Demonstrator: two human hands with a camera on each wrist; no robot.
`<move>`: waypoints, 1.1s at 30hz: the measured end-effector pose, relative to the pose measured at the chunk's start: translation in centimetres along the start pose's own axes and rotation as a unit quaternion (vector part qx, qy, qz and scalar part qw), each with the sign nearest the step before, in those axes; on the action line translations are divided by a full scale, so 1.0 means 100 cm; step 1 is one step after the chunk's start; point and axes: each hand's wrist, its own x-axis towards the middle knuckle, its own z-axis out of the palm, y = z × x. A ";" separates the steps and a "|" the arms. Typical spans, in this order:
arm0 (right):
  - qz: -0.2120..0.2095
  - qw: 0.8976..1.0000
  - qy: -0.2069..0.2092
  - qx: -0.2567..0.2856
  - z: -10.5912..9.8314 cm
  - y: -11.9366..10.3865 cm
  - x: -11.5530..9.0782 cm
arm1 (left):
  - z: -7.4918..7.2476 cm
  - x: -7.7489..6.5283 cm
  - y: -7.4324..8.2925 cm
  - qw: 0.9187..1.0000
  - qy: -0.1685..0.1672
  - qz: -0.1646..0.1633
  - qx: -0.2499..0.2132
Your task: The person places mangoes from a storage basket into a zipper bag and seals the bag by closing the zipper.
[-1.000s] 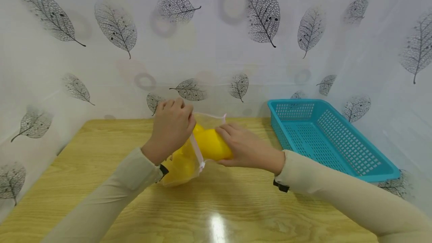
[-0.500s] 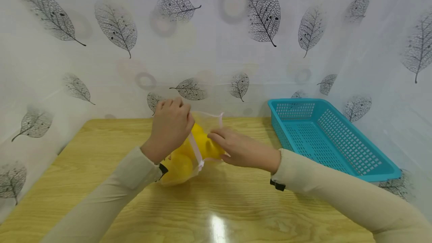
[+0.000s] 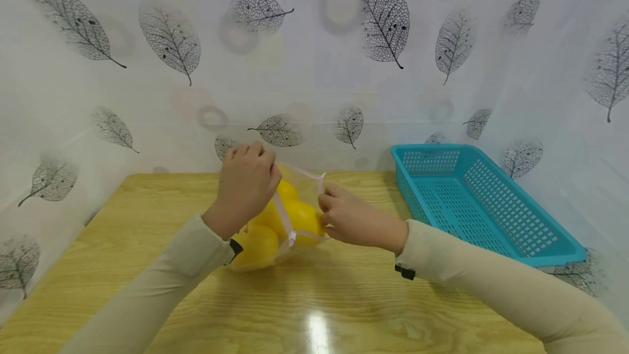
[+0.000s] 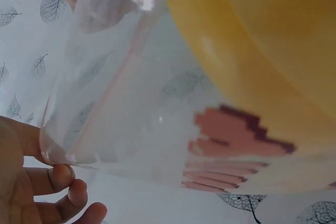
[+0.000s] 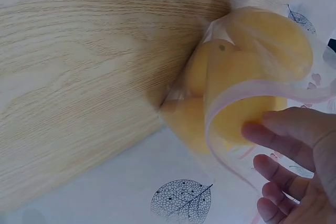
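A clear plastic zip bag (image 3: pixel 255 264) with a pinkish rim and pink print holds several smooth yellow fruits (image 3: pixel 304 220). It rests on the table, its mouth toward the right. My left hand (image 3: pixel 247 187) holds the bag's upper edge; in the left wrist view, thumb and forefinger pinch the clear film (image 4: pixel 152 150). At the mouth, my right hand (image 3: pixel 356 217) has its fingers curled, with thumb and forefinger together at the rim. In the right wrist view, that hand (image 5: pixel 304 166) overlaps the pink rim (image 5: pixel 236 90) and a fruit (image 5: pixel 236 119) inside.
A turquoise perforated basket (image 3: pixel 501 206) stands on the right of the wooden table (image 3: pixel 162 201), with nothing showing inside. Behind the table hangs a white sheet (image 3: pixel 314 59) with a dark leaf print.
My right hand has let go of a yellow fruit, which now lies inside the bag's mouth. The right fingers have curled in at the rim; my left hand has barely moved.
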 end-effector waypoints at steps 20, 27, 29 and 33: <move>0.034 0.998 0.017 -0.047 0.011 0.018 -0.004 | -0.004 -0.001 -0.008 0.999 -0.028 -0.017 0.005; 0.026 0.999 0.040 -0.020 0.021 0.022 -0.004 | -0.005 -0.002 -0.011 0.999 -0.041 -0.015 -0.012; 0.024 0.998 0.055 -0.001 0.024 0.023 -0.002 | -0.005 -0.001 -0.012 0.999 -0.040 -0.016 -0.018; 0.025 0.994 0.090 0.053 0.022 0.025 0.003 | -0.006 0.000 -0.014 0.999 -0.032 -0.016 -0.029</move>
